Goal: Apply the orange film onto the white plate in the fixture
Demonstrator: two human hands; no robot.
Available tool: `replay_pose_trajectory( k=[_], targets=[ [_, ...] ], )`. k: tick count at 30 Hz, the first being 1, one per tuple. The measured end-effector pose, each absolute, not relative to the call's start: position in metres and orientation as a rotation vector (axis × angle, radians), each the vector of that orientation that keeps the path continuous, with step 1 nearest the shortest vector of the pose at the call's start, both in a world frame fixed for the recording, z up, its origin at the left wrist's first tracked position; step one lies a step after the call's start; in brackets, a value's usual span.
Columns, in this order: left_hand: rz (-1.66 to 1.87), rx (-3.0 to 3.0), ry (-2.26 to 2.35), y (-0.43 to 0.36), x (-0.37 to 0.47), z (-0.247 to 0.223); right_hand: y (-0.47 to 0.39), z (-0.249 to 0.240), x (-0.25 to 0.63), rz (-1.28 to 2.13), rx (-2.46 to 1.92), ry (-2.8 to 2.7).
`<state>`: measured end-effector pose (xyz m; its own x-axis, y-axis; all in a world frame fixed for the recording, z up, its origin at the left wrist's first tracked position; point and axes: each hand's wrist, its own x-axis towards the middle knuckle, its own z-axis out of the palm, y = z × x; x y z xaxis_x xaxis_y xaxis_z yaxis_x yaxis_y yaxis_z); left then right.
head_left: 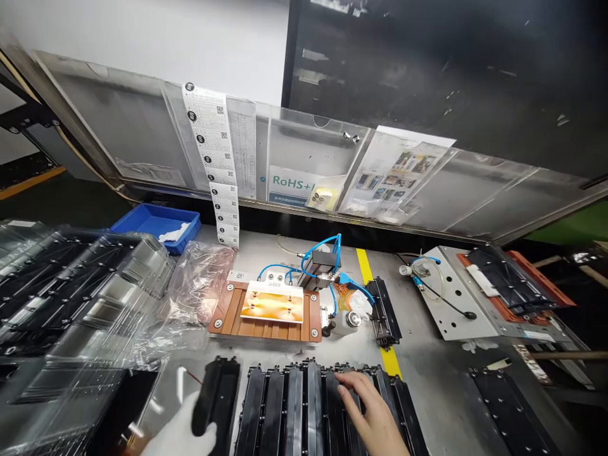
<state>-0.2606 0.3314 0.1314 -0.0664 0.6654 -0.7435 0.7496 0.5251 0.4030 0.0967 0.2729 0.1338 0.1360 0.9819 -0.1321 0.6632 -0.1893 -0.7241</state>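
The gloved left hand (183, 434) has its grip closed around a black plastic part (216, 394). Just right of it, the bare right hand (368, 408) rests fingers spread, flat on the row of black parts (304, 405).

one head-worn view, looking forward and down across the workbench (427, 373) from close above its near edge.

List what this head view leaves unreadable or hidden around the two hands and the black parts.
- Left hand: white-gloved, cut off by the bottom edge; its grip on the black part is only partly visible.
- Right hand: wrist leaves the frame at the bottom; what lies under its palm is hidden.
- Row of black parts: near ends cut off by the bottom edge.
- Label strip: print too small to read.
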Motion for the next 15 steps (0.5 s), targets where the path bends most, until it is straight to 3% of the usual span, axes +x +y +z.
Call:
replay_pose_trajectory(
  k=[6,10,15],
  targets=[
    [0.777,0.407,1.553,0.341,-0.288,0.137,0.260,0.125,0.110,0.816,-1.927,-1.508],
    [0.871,0.044,1.166,0.344,-0.228,0.160,0.262,0.118,0.095,0.890,-1.859,-1.481],
    [0.894,-0.017,1.183,0.350,-0.163,0.143,0.263,0.112,0.066,0.852,-1.842,-1.334]
  ],
)
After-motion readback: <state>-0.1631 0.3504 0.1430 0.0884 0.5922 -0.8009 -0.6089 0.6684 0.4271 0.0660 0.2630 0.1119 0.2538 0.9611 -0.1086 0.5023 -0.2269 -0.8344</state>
